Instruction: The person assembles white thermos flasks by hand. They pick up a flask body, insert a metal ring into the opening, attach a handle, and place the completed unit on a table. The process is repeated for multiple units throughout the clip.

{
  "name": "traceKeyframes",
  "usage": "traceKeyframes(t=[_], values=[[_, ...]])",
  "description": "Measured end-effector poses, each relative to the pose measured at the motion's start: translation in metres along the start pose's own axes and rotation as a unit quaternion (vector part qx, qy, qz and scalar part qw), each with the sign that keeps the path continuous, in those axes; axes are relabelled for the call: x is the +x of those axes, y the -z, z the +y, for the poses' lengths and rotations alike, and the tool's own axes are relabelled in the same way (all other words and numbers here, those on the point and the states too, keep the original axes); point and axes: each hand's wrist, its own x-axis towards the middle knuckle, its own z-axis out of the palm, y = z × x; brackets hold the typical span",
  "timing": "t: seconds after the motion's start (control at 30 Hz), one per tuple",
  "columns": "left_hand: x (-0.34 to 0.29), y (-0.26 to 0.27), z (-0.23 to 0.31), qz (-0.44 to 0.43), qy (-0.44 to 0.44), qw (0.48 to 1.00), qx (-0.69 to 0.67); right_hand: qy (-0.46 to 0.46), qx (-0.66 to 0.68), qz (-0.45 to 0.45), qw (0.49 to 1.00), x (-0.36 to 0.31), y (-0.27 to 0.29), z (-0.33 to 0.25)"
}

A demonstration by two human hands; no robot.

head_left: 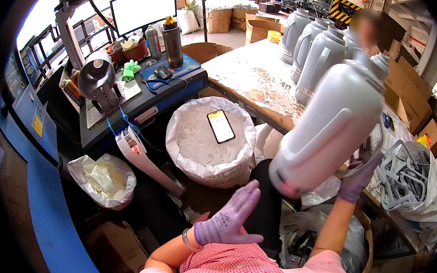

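Two gloved hands work low in the view: the left hand [230, 216] hangs flat and released above a pink-checked lap, fingers stretched toward the base of a large grey flask casing [331, 124], while the right hand [358, 177] supports that casing from beneath, palm open against its lower side. The casing is held tilted in the air over the near edge of the tabletop [253, 78]. Just left, a smartphone [220, 126] lies on a white sack of plastic rings [209, 143]. Beyond, more grey casings [313, 49] stand upright on the worn tabletop, a monitor [144, 7] behind.
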Motion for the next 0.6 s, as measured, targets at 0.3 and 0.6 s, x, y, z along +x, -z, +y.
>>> traceKeyframes(t=[0.3,0.6], values=[[-0.076,0.068,-0.031,0.251,0.267,0.920,-0.137,0.354,-0.237,-0.015,0.905,0.254,0.043,0.125],[-0.191,0.106,-0.011,0.476,0.431,0.766,-0.026,0.379,-0.426,-0.219,0.792,0.203,-0.069,0.211]])
